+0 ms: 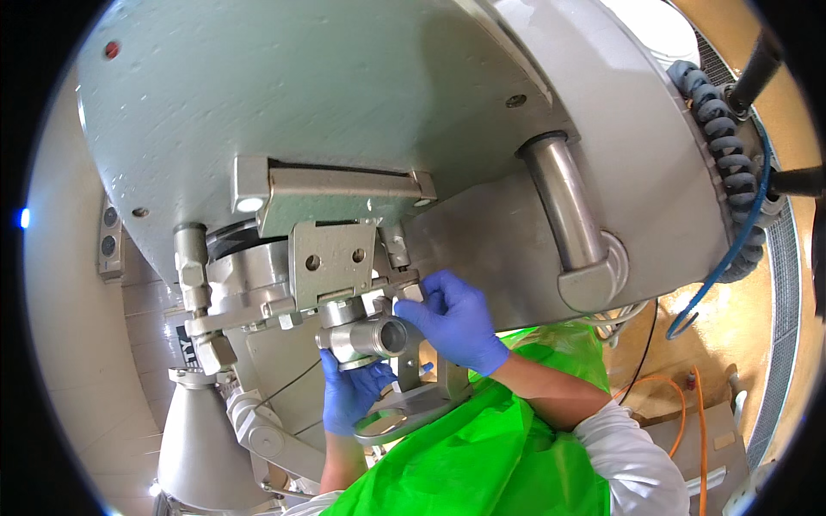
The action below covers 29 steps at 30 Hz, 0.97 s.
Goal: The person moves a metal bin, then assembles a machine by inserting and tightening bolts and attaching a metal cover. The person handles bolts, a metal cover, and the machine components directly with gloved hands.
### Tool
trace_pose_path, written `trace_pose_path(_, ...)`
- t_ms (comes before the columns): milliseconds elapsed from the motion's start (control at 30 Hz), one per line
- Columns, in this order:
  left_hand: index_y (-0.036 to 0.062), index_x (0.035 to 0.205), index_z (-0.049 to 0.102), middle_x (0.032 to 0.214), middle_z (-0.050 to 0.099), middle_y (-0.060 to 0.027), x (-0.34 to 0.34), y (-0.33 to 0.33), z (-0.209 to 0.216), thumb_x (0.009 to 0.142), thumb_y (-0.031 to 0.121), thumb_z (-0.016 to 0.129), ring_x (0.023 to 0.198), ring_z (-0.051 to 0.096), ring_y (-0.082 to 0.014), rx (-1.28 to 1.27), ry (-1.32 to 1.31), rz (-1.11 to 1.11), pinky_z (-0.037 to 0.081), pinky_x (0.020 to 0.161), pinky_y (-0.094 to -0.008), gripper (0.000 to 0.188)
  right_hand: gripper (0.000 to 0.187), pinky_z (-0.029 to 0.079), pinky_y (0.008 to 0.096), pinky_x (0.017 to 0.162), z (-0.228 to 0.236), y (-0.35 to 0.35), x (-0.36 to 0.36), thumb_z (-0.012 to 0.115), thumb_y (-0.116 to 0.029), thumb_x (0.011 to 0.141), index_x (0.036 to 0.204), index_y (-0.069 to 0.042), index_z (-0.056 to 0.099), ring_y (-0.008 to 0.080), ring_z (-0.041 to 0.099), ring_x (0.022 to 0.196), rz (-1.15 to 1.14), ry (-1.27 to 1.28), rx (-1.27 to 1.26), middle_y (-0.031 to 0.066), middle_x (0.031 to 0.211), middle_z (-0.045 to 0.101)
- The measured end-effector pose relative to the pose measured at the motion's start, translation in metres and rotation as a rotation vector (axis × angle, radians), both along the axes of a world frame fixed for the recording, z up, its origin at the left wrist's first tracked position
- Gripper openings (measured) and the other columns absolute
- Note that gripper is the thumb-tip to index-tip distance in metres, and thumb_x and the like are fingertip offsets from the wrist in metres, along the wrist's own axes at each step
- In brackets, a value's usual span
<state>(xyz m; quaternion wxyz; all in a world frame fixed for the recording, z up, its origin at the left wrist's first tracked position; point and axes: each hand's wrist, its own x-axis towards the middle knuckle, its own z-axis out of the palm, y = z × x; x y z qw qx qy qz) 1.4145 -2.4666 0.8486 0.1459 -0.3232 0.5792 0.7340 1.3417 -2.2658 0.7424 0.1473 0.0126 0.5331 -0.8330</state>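
A short metal pipe fitting (370, 338) with a round threaded open mouth hangs beneath a bracket on a large grey machine. From below, my left hand (353, 391) in a blue glove holds this fitting, its thumb side against the left end and the other fingers under it. My right hand (456, 320), also gloved in blue, is closed at the right end of the metal crossbar, around what looks like a metal nut (411, 291); the fingertips are partly hidden. Above the fitting is a flat metal plate (331, 262) with two holes.
A swing bolt with a hex nut (215, 353) sits at the crossbar's left end. Below stands a metal cone (206, 439). A thick steel rod (568, 206) juts from the machine at right. Beyond it are a blue hose (731, 254) and orange cables (701, 439) on the floor.
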Motion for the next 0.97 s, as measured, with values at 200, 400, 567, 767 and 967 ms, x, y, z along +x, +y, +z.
trace_pose_path(200, 0.0026, 0.135, 0.044, 0.111, 0.063, -0.0175, -0.006, 0.001, 0.000, 0.088, 0.075, 0.041, 0.086, 0.066, -0.0244, 0.047, 0.017, -0.050, 0.057, 0.080, -0.0411, 0.087, 0.055, 0.050, 0.0283, 0.056, -0.003, -0.031, 0.002, 0.037, -0.053, 0.101, 0.109, -0.005, 0.062, 0.0136, 0.061, 0.074, 0.238, -0.492, -1.259, 0.0052, 0.077, 0.060)
trace_pose_path(400, 0.0014, 0.132, 0.047, 0.106, 0.067, -0.0183, 0.001, -0.003, -0.003, 0.085, 0.076, 0.044, 0.084, 0.069, -0.0246, 0.113, 0.034, -0.074, 0.058, 0.079, -0.0416, 0.088, 0.055, 0.048, 0.0265, 0.053, 0.005, -0.019, 0.006, 0.041, -0.055, 0.100, 0.113, -0.004, 0.056, 0.0104, 0.054, 0.058, 0.041, -0.418, -0.536, 0.0027, 0.069, 0.053)
trace_pose_path(567, 0.0016, 0.133, 0.048, 0.111, 0.066, -0.0195, -0.003, -0.013, -0.011, 0.087, 0.076, 0.041, 0.085, 0.068, -0.0259, 0.126, 0.083, -0.121, 0.056, 0.080, -0.0419, 0.088, 0.045, 0.047, 0.0262, 0.053, 0.015, -0.015, 0.010, 0.052, -0.044, 0.099, 0.111, -0.002, 0.053, 0.0103, 0.053, 0.057, -0.197, -0.250, -0.366, 0.0045, 0.072, 0.056)
trace_pose_path(767, 0.0039, 0.139, 0.045, 0.123, 0.062, -0.0203, -0.013, -0.052, -0.029, 0.089, 0.074, 0.037, 0.097, 0.066, -0.0301, 0.356, 0.191, -0.365, 0.049, 0.093, -0.0527, 0.086, 0.036, 0.044, 0.0289, 0.056, 0.004, -0.033, 0.017, 0.064, -0.033, 0.094, 0.094, 0.002, 0.058, 0.0100, 0.048, 0.059, -0.362, -0.032, 0.105, 0.0037, 0.067, 0.055)
trace_pose_path(967, 0.0151, 0.151, 0.028, 0.137, 0.051, -0.0242, -0.013, -0.067, -0.075, 0.075, 0.086, 0.045, 0.108, 0.061, -0.0379, 0.728, 0.150, -0.360, 0.046, 0.096, -0.0563, 0.106, 0.039, 0.043, 0.0285, 0.056, 0.010, -0.040, 0.018, 0.069, -0.035, 0.091, 0.082, 0.002, 0.059, 0.0083, 0.045, 0.061, -0.462, -0.032, 0.155, 0.0019, 0.065, 0.056)
